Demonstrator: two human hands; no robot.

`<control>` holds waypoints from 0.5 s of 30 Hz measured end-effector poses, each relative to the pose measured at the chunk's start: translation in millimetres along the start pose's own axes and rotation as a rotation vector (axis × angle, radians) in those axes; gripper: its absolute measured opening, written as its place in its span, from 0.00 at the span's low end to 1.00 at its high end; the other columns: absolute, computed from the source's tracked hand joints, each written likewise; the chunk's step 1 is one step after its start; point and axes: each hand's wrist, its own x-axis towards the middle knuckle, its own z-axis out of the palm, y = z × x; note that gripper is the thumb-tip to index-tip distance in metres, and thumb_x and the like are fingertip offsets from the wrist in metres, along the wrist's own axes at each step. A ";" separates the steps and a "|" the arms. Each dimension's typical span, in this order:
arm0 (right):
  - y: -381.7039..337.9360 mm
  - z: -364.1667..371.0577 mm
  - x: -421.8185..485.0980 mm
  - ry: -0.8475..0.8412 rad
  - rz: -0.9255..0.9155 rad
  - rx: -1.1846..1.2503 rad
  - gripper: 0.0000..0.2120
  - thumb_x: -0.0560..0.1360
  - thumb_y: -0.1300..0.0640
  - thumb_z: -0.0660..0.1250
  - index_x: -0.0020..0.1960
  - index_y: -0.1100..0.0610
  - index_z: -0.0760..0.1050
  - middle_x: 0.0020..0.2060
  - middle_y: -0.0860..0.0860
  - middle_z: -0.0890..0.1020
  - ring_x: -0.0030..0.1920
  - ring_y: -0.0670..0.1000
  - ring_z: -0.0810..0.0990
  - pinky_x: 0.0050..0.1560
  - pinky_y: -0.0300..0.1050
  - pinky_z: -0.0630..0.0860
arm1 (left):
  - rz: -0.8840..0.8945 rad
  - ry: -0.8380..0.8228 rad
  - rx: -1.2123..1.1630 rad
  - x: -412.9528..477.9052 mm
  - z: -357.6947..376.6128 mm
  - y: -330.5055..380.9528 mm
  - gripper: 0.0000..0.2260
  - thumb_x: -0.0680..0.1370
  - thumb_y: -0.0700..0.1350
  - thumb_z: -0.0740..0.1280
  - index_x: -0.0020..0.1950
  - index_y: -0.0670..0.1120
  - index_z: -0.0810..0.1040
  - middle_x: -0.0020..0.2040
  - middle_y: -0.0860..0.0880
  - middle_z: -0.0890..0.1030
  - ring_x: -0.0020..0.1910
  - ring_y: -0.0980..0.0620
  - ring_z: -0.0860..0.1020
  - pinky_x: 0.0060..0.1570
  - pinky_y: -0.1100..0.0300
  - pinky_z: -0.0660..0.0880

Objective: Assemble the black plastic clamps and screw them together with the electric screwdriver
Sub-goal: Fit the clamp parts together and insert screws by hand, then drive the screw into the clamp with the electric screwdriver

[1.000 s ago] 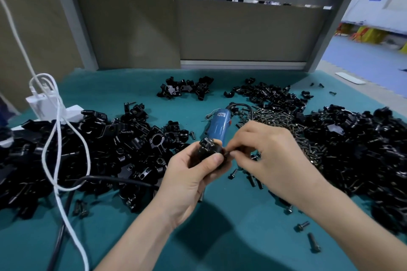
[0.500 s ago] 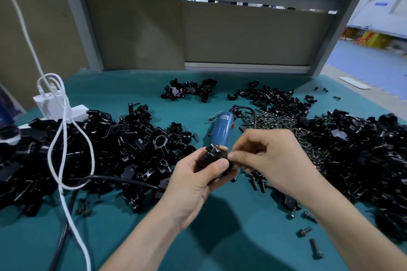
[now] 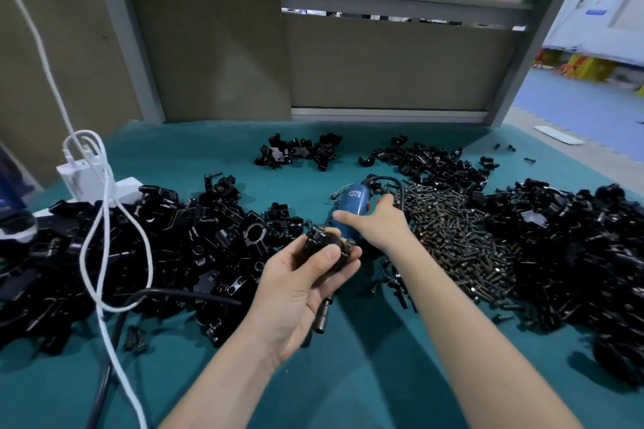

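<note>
Screwdriver (image 3: 351, 203) lies near-far, bit nearest; left hand (image 3: 299, 284) grips clamp (image 3: 321, 243).

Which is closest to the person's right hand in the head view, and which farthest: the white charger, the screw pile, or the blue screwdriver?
1. Blue screwdriver, at the right hand itself.
2. Screw pile, just to its right.
3. White charger, far left.

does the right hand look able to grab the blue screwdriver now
Likely yes. The right hand is open right at the screwdriver, thumb across its blue body, nothing lying on it. The left hand, holding the clamp, is nearer the person, out of the way.
</note>
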 end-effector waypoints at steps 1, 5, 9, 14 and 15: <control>-4.8 7.3 5.3 0.002 0.029 0.005 0.41 0.67 0.40 0.75 0.66 0.61 0.59 0.61 0.58 0.74 0.51 0.55 0.74 0.46 0.45 0.69 | 0.002 0.005 -0.002 0.4 -0.6 0.6 0.07 0.66 0.36 0.69 0.40 0.40 0.85 0.42 0.40 0.84 0.44 0.43 0.84 0.41 0.58 0.81; -7.8 18.5 15.6 0.055 0.133 0.052 0.34 0.63 0.43 0.76 0.56 0.60 0.63 0.51 0.55 0.76 0.45 0.55 0.75 0.41 0.45 0.71 | 0.015 0.023 -0.007 1.5 -2.7 3.8 0.08 0.66 0.36 0.69 0.44 0.38 0.83 0.42 0.39 0.83 0.44 0.43 0.84 0.41 0.58 0.81; 8.0 -3.6 21.1 -0.087 0.177 0.856 0.20 0.64 0.54 0.75 0.53 0.61 0.77 0.43 0.55 0.82 0.41 0.54 0.81 0.36 0.43 0.77 | 0.036 0.042 -0.047 3.3 -3.1 8.0 0.13 0.65 0.36 0.69 0.49 0.35 0.77 0.41 0.39 0.84 0.43 0.44 0.84 0.39 0.59 0.81; 34.5 -26.0 19.5 -0.115 0.004 1.622 0.15 0.66 0.49 0.72 0.48 0.56 0.79 0.37 0.49 0.80 0.31 0.47 0.75 0.32 0.38 0.75 | 0.095 0.067 -0.004 7.0 -11.8 8.2 0.13 0.64 0.36 0.70 0.48 0.35 0.78 0.43 0.40 0.84 0.45 0.43 0.84 0.41 0.59 0.81; 37.5 -30.2 17.5 -0.174 -0.052 1.767 0.17 0.66 0.47 0.71 0.49 0.56 0.78 0.38 0.49 0.79 0.32 0.47 0.74 0.33 0.37 0.74 | 0.114 0.073 0.059 8.5 -14.6 6.6 0.13 0.64 0.36 0.70 0.48 0.36 0.79 0.42 0.41 0.84 0.46 0.43 0.84 0.42 0.59 0.81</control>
